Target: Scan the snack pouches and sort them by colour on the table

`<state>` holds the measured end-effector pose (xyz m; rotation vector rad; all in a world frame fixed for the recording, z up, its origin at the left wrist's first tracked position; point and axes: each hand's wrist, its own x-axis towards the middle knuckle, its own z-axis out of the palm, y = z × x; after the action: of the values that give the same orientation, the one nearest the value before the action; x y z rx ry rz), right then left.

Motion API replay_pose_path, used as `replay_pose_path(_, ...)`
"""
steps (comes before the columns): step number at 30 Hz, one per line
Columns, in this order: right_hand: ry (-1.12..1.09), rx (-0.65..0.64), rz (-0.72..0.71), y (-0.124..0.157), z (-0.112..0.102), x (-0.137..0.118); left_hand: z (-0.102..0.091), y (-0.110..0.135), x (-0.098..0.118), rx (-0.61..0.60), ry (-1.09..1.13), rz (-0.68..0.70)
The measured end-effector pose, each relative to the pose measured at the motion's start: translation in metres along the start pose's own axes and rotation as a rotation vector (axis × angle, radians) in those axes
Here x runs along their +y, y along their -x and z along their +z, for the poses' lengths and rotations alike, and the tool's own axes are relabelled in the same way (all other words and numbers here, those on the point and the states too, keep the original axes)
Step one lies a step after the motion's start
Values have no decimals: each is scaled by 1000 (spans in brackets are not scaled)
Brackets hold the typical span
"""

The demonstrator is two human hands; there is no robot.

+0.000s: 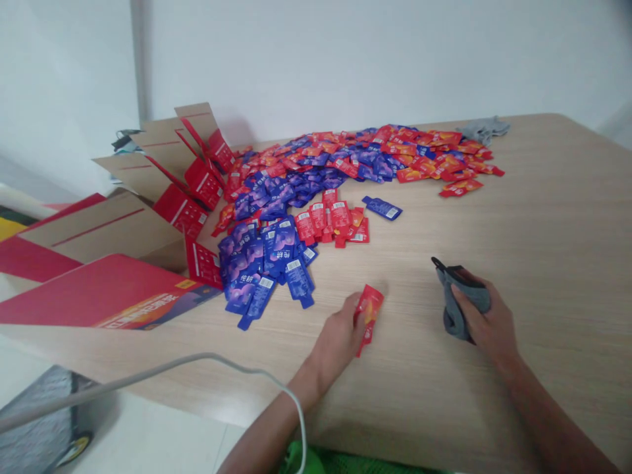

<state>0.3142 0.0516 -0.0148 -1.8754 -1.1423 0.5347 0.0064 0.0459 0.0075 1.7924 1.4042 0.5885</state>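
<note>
Red sachet (370, 315) — in left fingers (359, 327); jutting rightward

Boxes (133, 289) stand left of sachets (316, 176) piled on the table (557, 230).

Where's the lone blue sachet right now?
In the head view, the blue sachet lies right of centre on the table, just right of the small red sachet cluster, beyond the left hand.

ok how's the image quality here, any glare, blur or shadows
Head view: soft light, no strong glare on the wood-grain table; head view: faint, diffuse shadow below the right hand; head view: fine print on the heaped red and blue sachets too soft to read; head view: nearest red carton looks stretched, probably wide-angle distortion.
</note>
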Motion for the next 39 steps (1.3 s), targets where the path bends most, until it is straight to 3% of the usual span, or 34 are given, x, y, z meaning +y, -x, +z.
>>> replay_pose_path(4, 32, -39, 69, -3, -1, 5, -41, -53, -20, 247, 410, 0)
replay_pose_path(7, 51, -65, 77, -5, -2, 8, -76, -101, -23, 394, 556, 57)
replay_pose_path(11, 43, -110, 91, -7, -2, 10, -109, -165, -25, 509, 360, 71)
replay_pose_path(16, 39, -130, 99, -9, -2, 9, -119, -215, -45, 528, 131, 20)
replay_pose_path(20, 14, -147, 94, -10, -2, 8, -110, -217, -58, 527, -80, 8)
replay_pose_path(24, -28, -154, 12, -11, 0, 11, -96, -206, -58, 535, -245, -4)
replay_pose_path(31, -17, -147, -52, -13, 2, 14, -69, -195, -22, 482, -647, -58)
replay_pose_path(34, -8, -153, -45, -14, 2, 13, -46, -204, 6, 443, -662, 66)
replay_pose_path(39, -29, -186, -60, -15, 3, 17, 17, -247, 54, 276, -617, 498)
